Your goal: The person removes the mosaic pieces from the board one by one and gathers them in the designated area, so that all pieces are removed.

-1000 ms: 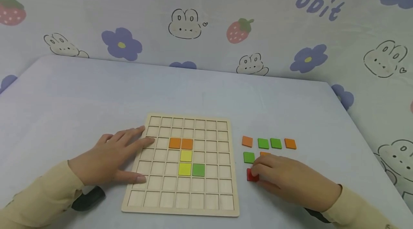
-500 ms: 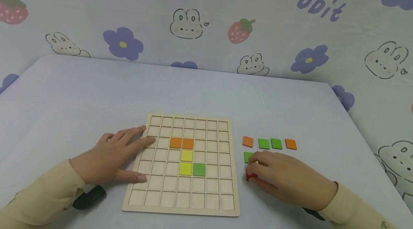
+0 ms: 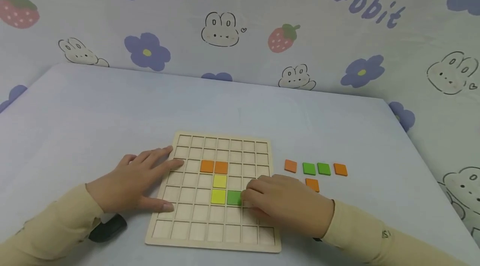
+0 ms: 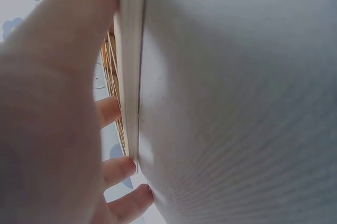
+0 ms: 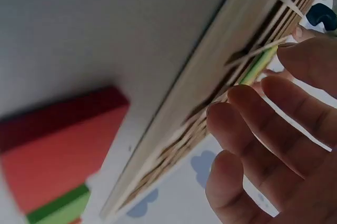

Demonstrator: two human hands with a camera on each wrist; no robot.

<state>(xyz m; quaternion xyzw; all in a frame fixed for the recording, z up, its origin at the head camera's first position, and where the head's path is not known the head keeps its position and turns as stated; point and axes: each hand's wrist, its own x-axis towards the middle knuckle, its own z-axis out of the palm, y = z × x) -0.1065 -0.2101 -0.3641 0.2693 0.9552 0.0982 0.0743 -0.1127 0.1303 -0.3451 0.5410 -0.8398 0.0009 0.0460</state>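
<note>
My left hand [image 3: 131,182] lies spread at the left edge of a pale wooden grid board [image 3: 195,230], fingers and thumb resting on its rim. In the head view the right hand [image 3: 285,201] reaches over the board's right side, its bent fingertips right at the edge of a green tile [image 3: 234,197]. Whether these fingers hold a tile, I cannot tell. Two yellow tiles [image 3: 218,196] and two orange tiles [image 3: 207,166] sit in nearby cells. A red tile [image 5: 68,145] shows on the table in the right wrist view, hidden in the head view.
Loose tiles lie right of the board: a light orange one [image 3: 290,166], two green ones [image 3: 309,169] and darker orange ones [image 3: 340,169]. A dark device [image 3: 108,228] sits at the left wrist. Behind the white table [image 3: 225,103] hangs a patterned cloth [image 3: 255,8].
My right hand has moved left, from the red tile beside the board to over its right cells beside the green tile. My left hand stays at the board's edge.
</note>
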